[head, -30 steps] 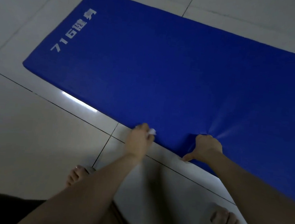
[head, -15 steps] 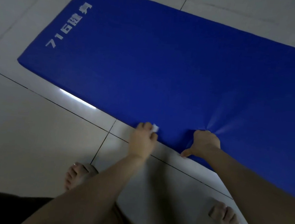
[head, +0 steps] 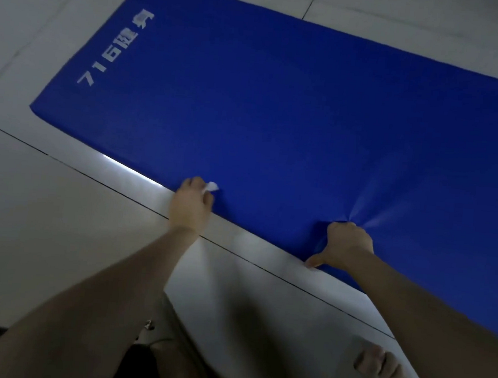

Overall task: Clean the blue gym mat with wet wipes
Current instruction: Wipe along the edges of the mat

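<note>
Pale tiled floor (head: 44, 232), blue gym mat (head: 277, 116) flat on it

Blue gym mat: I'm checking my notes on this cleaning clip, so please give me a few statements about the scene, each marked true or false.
1. The left hand holds a white wipe at the near edge of the blue gym mat. True.
2. The right hand lies flat and open on the floor. False: it grips the mat's near edge, bunching the cover into creases.
3. The mat is rolled up. False: it lies unrolled on the tiled floor.
4. White lettering is printed near one short end of the mat. True.
</note>
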Available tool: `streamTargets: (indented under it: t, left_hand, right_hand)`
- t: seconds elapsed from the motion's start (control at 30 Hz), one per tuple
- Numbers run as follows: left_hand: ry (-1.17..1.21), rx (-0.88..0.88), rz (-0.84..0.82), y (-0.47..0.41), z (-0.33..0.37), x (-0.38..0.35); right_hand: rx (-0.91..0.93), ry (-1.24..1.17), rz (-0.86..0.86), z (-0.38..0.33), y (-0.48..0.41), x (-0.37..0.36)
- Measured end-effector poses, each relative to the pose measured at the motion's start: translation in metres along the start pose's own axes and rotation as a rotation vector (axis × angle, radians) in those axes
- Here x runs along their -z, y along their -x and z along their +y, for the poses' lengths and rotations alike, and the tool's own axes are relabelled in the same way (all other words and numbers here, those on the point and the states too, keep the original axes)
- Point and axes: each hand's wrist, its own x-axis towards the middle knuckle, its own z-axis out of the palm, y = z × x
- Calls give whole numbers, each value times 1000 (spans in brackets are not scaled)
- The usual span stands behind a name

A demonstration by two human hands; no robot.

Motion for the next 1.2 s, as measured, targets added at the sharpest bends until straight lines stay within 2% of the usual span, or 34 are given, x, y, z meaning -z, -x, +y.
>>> streamTargets:
  t: [0.1,0.17,0.3,0.4,0.47,0.53,0.7,0.83,0.9,1.13,1.2]
  left_hand:
    - [71,107,29,8,5,1]
    - [147,81,-30,29,31,-11]
    - [234,-193,-203,87,95,-44]
    - [160,-421,-290,110,114,-52]
    - [52,-498,-300,98,105,-50]
    - [-36,-441,-265,72,82,-39]
    - [-81,-49,-19,11,9,-2]
    - [80,224,87,16,13,-5]
    - [119,192,32,38,39,-16]
    - [260,-238,-314,117,128,-50]
    - [349,-193,-326,125,137,-54]
  right_hand:
    - [4,3,6,-2,0,1]
    - [3,-8,0,-2,0,1]
    - [-8,-24,-8,-1,0,2]
    - [-18,-24,6,-1,0,0]
    - [-14,-20,14,0,0,-1]
    - [-2,-23,20,1,0,-2]
    - [4,-22,17,2,1,-2]
    - [5,-24,6,1,1,-2]
    - [5,-33,11,1,2,-3]
    - [19,-137,49,9,18,-11]
    - [60,-195,74,15,27,-13]
